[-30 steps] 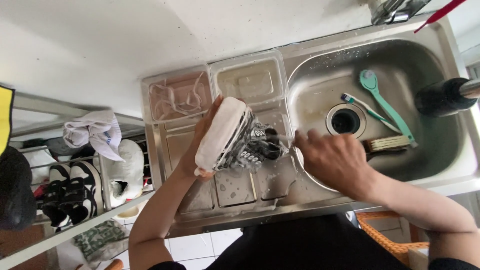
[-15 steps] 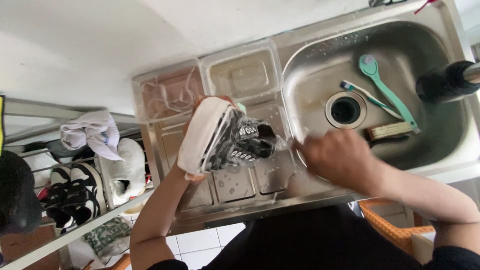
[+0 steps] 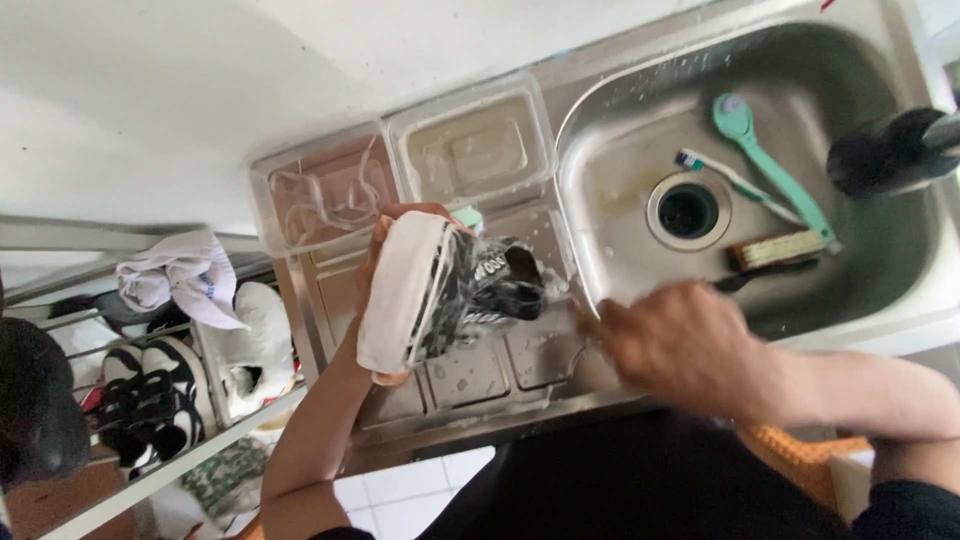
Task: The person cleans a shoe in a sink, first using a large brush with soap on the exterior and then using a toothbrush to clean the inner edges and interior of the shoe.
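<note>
My left hand (image 3: 400,214) grips a black-and-white sneaker (image 3: 455,290) by its white sole and holds it on its side above the steel drainboard (image 3: 470,375). The shoe is wet and soapy. My right hand (image 3: 675,350) is just right of the shoe's opening, blurred by motion, and closed on a thin brush (image 3: 580,322) whose head points at the shoe. The brush's bristles are hard to make out.
Two clear tubs stand behind the shoe, one with white laces (image 3: 320,195) and one with cloudy water (image 3: 475,145). The sink basin (image 3: 620,190) holds a teal brush (image 3: 770,170), a toothbrush (image 3: 720,175) and a wooden scrub brush (image 3: 780,250). A rack with sneakers (image 3: 150,390) stands at the left.
The shoe has shifted a little left and turned more sole-up in my left hand. My right hand has moved back and down with the brush in a scrubbing stroke.
</note>
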